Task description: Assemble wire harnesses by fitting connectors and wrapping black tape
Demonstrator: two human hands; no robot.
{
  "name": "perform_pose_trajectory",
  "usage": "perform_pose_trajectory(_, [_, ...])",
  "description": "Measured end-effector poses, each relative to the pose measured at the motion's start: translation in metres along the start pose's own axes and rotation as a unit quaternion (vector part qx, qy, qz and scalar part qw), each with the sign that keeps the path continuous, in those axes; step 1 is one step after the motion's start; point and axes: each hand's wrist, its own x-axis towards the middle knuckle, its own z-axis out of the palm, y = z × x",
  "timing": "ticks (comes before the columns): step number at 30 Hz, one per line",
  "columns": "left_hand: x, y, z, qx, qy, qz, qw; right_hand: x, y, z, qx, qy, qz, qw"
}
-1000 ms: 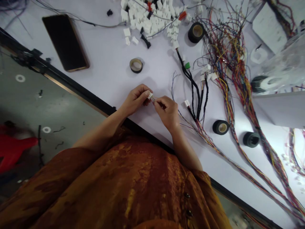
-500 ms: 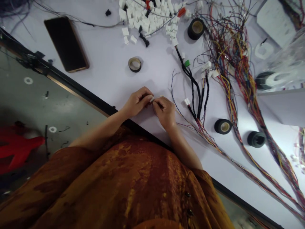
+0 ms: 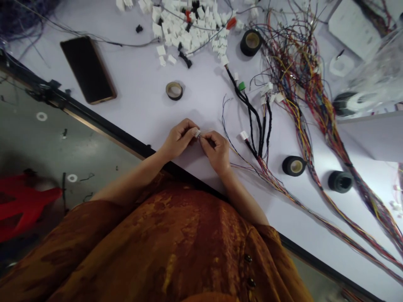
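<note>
The connector (image 3: 197, 133) had come back into sight! Half a second before, the fingers nearly hid it; now its pale body showed again, just left of the frame's centre, a sliver of gap before the right fingertips. The whole view had slipped too, the tabletop things sitting a little lower and further left.

And the left hand (image 3: 178, 140)? Thumb and forefinger pinched tight on the connector. The right hand (image 3: 217, 152) was pinched as well, seemingly on thin wires (image 3: 233, 149), though its tips were too small to be sure; strands came out beyond it, towards the harness (image 3: 259, 156) right of centre. Neither hand had let go, so the fine two-handed handling looked to be going on, the fingers slightly re-set.

Outward, then! Just above the hands lay the tape ring (image 3: 176, 98); up at the top of the frame, the heap (image 3: 192, 29) of white housings; upper left, the phone (image 3: 89, 69); and right, the black roll (image 3: 288, 166).
</note>
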Motion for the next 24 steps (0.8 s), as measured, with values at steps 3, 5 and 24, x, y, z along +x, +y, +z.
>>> perform_pose_trajectory(3, [0.000, -0.002, -0.001, 0.048, -0.022, 0.031, 0.998, 0.000, 0.002, 0.000, -0.013, 0.006, -0.009, 1.000])
perform_pose_trajectory(5, [0.000, -0.003, -0.002, 0.049, -0.033, 0.029, 0.998, 0.000, 0.004, 0.001, -0.021, 0.004, -0.006, 1.000])
perform_pose_trajectory(24, [0.009, -0.004, -0.004, -0.107, -0.002, -0.027, 0.994, 0.094, 0.011, -0.043, -0.278, 0.108, 0.068, 0.952])
